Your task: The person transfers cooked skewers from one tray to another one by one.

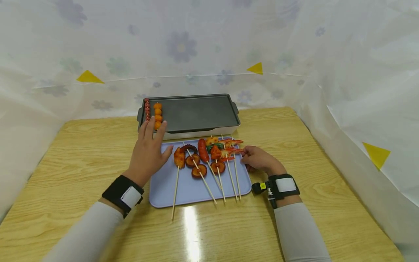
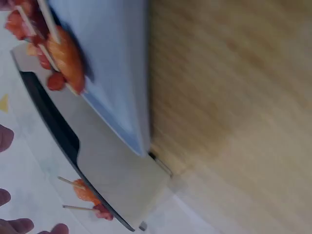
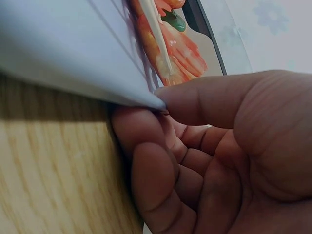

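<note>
My right hand [image 1: 260,160] pinches the right rim of a lavender tray [image 1: 163,189]. The right wrist view shows the thumb on top and curled fingers under the rim [image 3: 131,92]. Skewers lie on the tray: a sausage [image 1: 203,150], mushroom slices with a tentacle [image 1: 199,171], a glazed orange-brown piece [image 1: 179,158], shrimp [image 1: 232,151] and a mixed skewer [image 1: 216,152]. My left hand [image 1: 145,153], fingers spread, is above the tray's back left corner, its fingertips before the grill pan. It holds nothing.
A dark rectangular grill pan [image 1: 196,112] stands behind the tray. At its left end lie a skewer of orange balls [image 1: 158,111] and a skewer of small red pieces [image 1: 147,105]. The wooden table [image 1: 82,163] is bordered by flowered white sheeting [image 1: 209,40] with yellow triangles.
</note>
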### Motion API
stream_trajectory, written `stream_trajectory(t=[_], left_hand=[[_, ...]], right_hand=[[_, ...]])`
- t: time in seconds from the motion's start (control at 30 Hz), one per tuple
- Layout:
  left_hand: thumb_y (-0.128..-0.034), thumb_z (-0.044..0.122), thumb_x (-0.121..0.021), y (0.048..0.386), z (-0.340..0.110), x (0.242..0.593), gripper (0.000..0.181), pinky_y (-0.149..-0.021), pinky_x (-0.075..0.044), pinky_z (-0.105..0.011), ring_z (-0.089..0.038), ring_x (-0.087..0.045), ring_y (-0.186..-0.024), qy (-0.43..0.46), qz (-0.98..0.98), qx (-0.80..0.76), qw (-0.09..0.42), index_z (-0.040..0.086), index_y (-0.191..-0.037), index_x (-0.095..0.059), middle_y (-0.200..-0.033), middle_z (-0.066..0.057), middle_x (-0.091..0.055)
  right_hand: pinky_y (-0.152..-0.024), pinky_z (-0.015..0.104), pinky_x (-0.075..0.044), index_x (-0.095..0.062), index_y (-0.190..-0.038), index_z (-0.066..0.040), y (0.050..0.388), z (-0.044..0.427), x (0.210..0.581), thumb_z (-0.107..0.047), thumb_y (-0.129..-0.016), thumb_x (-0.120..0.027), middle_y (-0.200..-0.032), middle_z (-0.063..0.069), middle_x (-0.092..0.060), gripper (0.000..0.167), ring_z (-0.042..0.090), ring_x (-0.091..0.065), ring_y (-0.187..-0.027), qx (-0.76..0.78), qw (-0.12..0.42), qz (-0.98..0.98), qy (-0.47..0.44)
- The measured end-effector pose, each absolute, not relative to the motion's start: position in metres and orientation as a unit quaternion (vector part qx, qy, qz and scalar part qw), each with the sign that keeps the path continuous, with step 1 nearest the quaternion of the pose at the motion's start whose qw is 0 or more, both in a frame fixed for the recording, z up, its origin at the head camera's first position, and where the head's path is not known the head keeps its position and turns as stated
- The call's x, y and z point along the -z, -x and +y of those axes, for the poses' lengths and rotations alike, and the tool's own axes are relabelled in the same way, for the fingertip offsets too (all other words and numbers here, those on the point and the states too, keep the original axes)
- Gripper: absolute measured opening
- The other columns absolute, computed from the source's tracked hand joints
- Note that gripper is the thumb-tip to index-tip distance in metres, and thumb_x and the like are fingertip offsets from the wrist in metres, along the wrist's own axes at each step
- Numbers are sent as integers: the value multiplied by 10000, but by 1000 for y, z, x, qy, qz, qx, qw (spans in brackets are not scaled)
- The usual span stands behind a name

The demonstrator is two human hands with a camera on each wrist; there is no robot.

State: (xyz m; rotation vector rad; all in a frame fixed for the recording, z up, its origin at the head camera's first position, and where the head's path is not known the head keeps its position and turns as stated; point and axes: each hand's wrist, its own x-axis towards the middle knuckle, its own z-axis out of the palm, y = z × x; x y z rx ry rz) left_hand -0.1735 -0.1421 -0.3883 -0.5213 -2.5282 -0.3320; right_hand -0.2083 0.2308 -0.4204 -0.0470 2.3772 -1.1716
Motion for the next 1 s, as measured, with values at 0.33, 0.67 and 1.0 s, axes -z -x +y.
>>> stream_trajectory(t=[0.33, 0.67, 1.0], left_hand=[[-879, 46, -687, 196, -148, 381, 580, -959, -478, -539, -466, -476, -1141, 132, -946, 232, 184, -63, -1387, -427, -1332, -325, -373], [-892, 10, -622, 205, -144, 371, 516, -903, -493, -547, -452, -559, -1038, 62, -955, 268, 108, -147, -1349, -437, -1201, -342, -533], [-799, -71, -533, 212, -146, 360, 97, -495, -347, -337, -283, -480, -574, 56, -966, 237, 82, -37, -709, -549, -625, -89, -451]], right_hand=[[-589, 301, -485, -513, -1097, -3, 208, 231, 420, -88, -958, -561, -869, 112, -562, 170, 207, -567, -684, 426, 243, 871, 14], [-577, 296, -480, -513, -1095, 4, 209, 232, 422, -79, -959, -557, -856, 112, -566, 166, 202, -568, -674, 434, 245, 866, 23], [-573, 298, -482, -517, -1092, -5, 209, 233, 422, -85, -961, -567, -849, 109, -567, 162, 204, -568, -665, 437, 241, 866, 23]])
